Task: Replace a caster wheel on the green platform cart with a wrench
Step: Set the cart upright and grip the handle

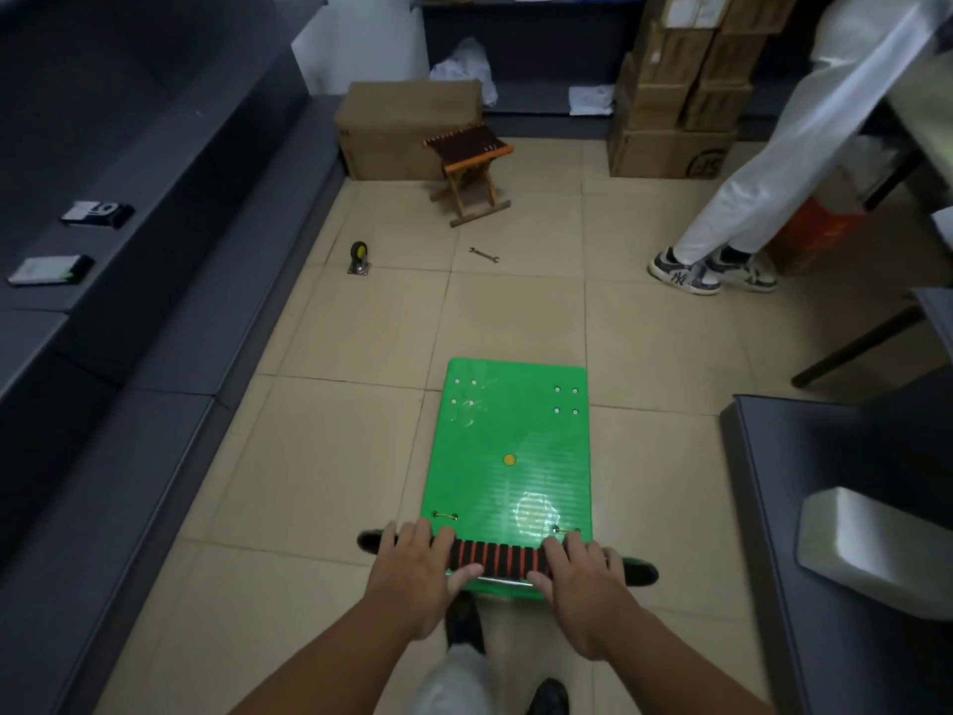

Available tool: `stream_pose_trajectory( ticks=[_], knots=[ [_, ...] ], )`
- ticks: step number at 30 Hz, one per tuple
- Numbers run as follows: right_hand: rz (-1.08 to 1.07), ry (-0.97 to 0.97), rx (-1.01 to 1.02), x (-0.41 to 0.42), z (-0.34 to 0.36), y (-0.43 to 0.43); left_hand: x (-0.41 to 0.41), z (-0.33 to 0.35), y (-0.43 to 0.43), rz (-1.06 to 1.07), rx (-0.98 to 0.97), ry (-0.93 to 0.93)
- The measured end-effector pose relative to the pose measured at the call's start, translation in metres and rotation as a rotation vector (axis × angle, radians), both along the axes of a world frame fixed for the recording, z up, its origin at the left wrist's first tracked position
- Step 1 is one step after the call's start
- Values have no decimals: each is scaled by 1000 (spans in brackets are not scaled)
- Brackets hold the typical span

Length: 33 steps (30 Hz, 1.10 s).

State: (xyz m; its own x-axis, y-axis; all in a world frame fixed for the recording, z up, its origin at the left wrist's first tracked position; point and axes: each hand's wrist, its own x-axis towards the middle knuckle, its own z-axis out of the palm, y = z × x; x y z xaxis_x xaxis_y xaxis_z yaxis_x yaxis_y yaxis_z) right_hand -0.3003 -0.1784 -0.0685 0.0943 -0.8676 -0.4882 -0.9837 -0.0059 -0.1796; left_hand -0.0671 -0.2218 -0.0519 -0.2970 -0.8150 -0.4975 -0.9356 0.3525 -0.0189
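The green platform cart (508, 436) stands on the tiled floor right in front of me, deck up. Its handle (497, 554), wrapped in red and black grip, runs across the near end. My left hand (415, 570) grips the handle's left part and my right hand (580, 577) grips its right part, fingers curled over the bar. Farther off, a spare caster wheel (358, 257) with a yellow hub and metal plate stands on the floor at the left. A small open-ended wrench (485, 255) lies on the tiles to its right.
A small folding wooden stool (469, 170) and a cardboard box (407, 129) stand beyond the wrench. Stacked boxes (675, 90) fill the back right. A person in white trousers (763, 162) stands at the right. Dark benches (154, 281) line the left; a dark table (835, 508) stands at the right.
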Motion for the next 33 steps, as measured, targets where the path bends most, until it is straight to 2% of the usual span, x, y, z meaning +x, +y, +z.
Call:
stream_pose_trajectory(
  ticks=[7,15,25,33],
  knots=[
    [52,28,-89,-19,10,-99,-15,-5,-100,-2,-47,118],
    [32,36,-83,-45,9,-217,-36,-4,-213,7,-110,234],
    [57,43,-94,-81,13,-356,-75,-2,-339,186,-151,297],
    [-87,-75,-356,-95,7,-415,-100,8,-413,250,-122,335]
  ],
)
